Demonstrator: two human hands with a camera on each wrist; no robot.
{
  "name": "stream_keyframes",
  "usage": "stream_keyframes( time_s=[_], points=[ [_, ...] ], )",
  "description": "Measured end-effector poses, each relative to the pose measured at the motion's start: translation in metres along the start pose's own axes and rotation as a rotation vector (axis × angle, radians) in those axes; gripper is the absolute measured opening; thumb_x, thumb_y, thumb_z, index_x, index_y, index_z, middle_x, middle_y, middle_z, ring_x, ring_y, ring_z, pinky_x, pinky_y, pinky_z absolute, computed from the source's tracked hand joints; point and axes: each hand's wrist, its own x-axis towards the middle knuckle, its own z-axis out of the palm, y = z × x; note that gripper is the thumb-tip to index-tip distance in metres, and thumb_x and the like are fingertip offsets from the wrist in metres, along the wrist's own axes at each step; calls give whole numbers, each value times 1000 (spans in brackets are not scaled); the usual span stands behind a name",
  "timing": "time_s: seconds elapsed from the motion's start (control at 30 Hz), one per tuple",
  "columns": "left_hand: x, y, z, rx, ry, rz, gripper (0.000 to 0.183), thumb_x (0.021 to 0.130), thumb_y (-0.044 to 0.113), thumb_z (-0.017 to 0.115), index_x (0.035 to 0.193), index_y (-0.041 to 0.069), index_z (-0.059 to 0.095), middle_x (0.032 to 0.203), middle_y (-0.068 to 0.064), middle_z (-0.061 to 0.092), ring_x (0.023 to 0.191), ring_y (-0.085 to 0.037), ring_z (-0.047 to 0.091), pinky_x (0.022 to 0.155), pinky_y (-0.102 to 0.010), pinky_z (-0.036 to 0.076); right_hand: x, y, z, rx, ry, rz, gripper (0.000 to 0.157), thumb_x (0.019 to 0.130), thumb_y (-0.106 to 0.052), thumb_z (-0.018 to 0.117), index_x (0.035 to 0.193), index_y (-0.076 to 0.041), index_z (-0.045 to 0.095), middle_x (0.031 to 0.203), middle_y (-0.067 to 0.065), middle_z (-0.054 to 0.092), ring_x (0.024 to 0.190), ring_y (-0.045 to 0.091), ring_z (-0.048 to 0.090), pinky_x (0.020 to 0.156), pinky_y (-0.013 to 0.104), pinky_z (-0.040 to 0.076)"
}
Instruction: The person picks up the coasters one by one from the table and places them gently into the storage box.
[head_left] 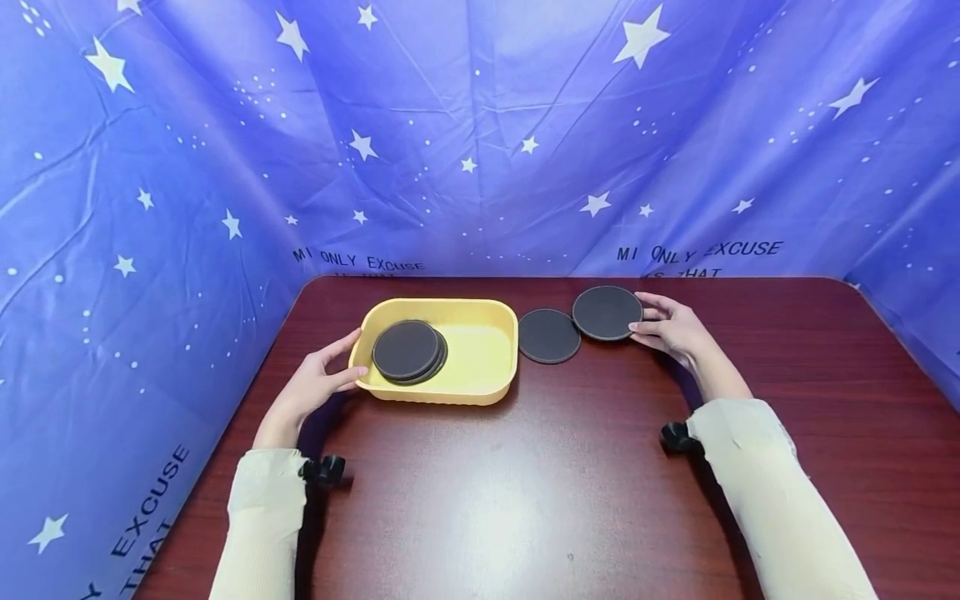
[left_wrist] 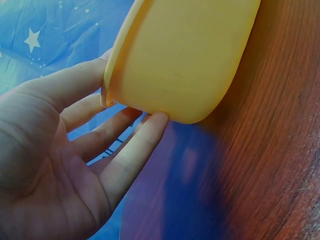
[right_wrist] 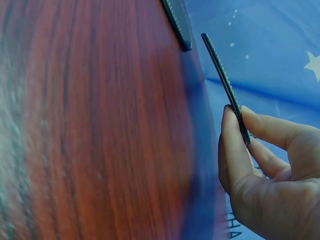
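A yellow rectangular plastic tub stands on the table, with a short stack of round black coasters inside its left half. My left hand grips the tub's left end, the thumb over the rim; in the left wrist view the fingers lie against its outer wall. My right hand pinches a round black coaster by its right edge. The right wrist view shows that held coaster edge-on, raised off the table. Another black coaster lies flat beside the tub's right end.
The dark red wooden table has a rounded far edge. Blue star-print cloth hangs behind the table and along its sides. A black camera mount sits at the left wrist, another mount at the right.
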Motion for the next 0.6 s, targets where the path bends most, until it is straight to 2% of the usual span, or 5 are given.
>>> stream_keyframes(
  time_s=[0.2, 0.6],
  points=[
    [0, 0, 1, -6, 1, -5, 70, 95, 8, 66, 155, 5, 32, 160, -19, 32, 94, 7, 62, 81, -16, 58, -10, -4, 8, 50, -22, -23, 85, 89, 16, 59, 159, 0, 13, 88, -6, 69, 77, 6, 70, 75, 21, 61],
    [0, -1, 0, -26, -5, -15, 69, 95, 6, 65, 156, 6, 31, 162, -19, 29, 94, 8, 62, 83, -19, 58, -21, -7, 25, 61, -59, -62, 82, 90, 16, 58, 158, 2, 15, 90, -5, 69, 79, 6, 70, 76, 22, 61]
  ],
)
